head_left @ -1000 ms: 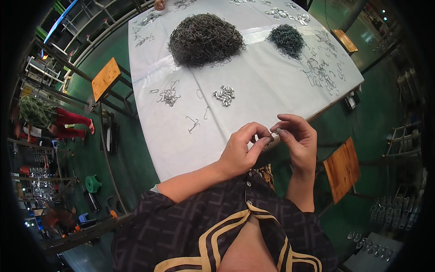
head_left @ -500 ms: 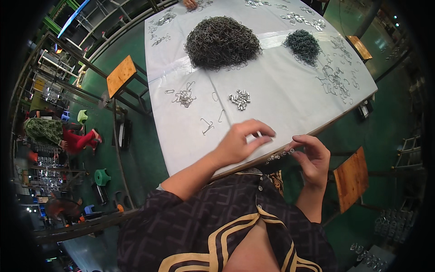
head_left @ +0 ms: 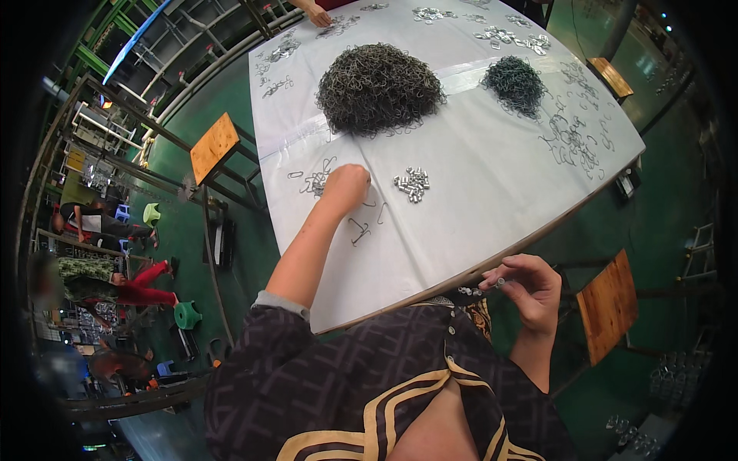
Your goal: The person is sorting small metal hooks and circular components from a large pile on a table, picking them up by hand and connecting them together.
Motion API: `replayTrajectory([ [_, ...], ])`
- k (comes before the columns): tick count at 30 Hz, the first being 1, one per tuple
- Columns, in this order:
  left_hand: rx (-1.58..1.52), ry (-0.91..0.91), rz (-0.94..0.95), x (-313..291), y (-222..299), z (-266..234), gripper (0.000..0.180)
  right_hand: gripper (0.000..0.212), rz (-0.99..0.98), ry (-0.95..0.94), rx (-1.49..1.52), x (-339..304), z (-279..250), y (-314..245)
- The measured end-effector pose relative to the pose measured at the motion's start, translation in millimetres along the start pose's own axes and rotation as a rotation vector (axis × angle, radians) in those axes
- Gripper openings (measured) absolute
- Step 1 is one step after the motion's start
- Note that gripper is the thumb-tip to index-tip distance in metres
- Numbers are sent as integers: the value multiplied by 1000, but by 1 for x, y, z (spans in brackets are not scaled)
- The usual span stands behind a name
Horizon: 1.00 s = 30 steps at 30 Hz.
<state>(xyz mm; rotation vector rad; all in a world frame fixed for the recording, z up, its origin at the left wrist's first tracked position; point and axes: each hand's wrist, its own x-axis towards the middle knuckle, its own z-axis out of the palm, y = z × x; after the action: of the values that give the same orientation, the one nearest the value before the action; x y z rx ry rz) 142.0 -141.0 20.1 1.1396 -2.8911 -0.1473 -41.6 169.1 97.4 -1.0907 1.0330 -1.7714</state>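
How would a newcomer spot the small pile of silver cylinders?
Start at the white table and its biggest dark mound of wire hooks. From there, come toward the wearer, to the right of the left hand: that's the small pile of silver cylinders. It's a tight cluster of short, stubby, shiny pieces, whereas the scattered hooks to its left are thin bent wires.

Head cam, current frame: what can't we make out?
- Left hand, head view: fingertips and anything in them, hidden by the hand itself.
- Small shiny pieces at the right hand, head view: too small to tell how they join.
- Co-worker's hand, head view: body cut off by top edge.
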Motion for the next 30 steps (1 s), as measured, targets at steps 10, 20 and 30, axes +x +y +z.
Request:
replayTrajectory([
  [10, 166, 350, 47, 124, -22, 38, 8, 30, 14, 11, 8, 1, -1, -2],
  [20, 15, 156, 236, 90, -47, 20, 6, 30, 35, 13, -26, -4, -9, 5],
  [30, 27, 350, -175, 97, -26, 40, 14, 34, 44, 66, -18, -1, -5, 6],
])
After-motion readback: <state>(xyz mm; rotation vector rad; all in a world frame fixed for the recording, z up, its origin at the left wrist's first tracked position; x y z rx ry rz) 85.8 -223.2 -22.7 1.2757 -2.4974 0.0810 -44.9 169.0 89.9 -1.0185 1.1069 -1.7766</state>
